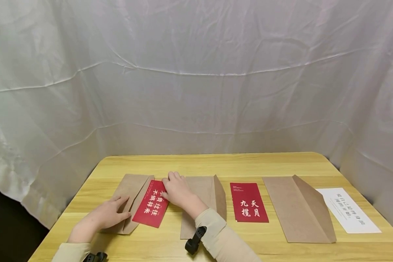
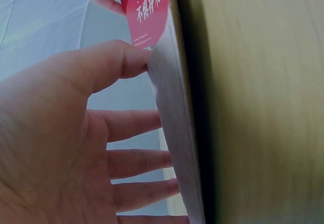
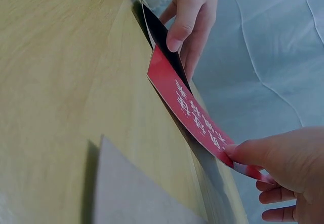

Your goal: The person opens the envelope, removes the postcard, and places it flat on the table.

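At the left of the table, a brown paper envelope (image 1: 131, 182) lies with its mouth toward the right. My left hand (image 1: 112, 213) rests on it, fingers fairly straight, the thumb (image 2: 132, 62) at the mouth's edge. With thumb and fingers, my right hand (image 1: 179, 189) pinches the far right corner of a red card (image 1: 149, 214) with white Chinese characters. The card tilts and bends slightly, its left edge lying along the envelope's mouth. In the right wrist view, the envelope's dark inside (image 3: 161, 31) shows beside the card (image 3: 174, 89). The right fingertips are partly hidden in the head view.
A second brown envelope (image 1: 199, 182), flap unfolded to the right, lies partly under my right forearm. Farther right are another red card (image 1: 249, 196), a third envelope (image 1: 291, 214) with its flap out, and a white card (image 1: 350, 211). A pale curtain (image 1: 196, 102) hangs behind the table.
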Motion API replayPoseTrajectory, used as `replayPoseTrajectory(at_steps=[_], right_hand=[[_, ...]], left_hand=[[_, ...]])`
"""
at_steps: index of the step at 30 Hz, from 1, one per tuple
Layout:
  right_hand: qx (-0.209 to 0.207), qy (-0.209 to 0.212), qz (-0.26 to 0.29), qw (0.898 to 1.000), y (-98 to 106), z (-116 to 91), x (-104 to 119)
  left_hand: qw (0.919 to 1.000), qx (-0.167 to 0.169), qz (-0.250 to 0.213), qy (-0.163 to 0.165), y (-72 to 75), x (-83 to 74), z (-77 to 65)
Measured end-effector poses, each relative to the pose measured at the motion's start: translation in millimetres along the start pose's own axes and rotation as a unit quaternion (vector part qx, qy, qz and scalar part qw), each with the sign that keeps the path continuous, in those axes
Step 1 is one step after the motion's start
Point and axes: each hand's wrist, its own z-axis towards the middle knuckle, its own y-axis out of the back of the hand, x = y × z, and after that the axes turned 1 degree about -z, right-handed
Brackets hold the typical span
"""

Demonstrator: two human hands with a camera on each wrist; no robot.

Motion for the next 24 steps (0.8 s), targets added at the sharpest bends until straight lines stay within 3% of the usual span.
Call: replayPoseTrajectory(at_steps=[24], right_hand=[[0.033,0.007,0.025,0.999,-0.2,-0.8,-3.9]], left_hand=[[0.9999,-0.005,0.008,0.007,-1.5,7.0,1.4]])
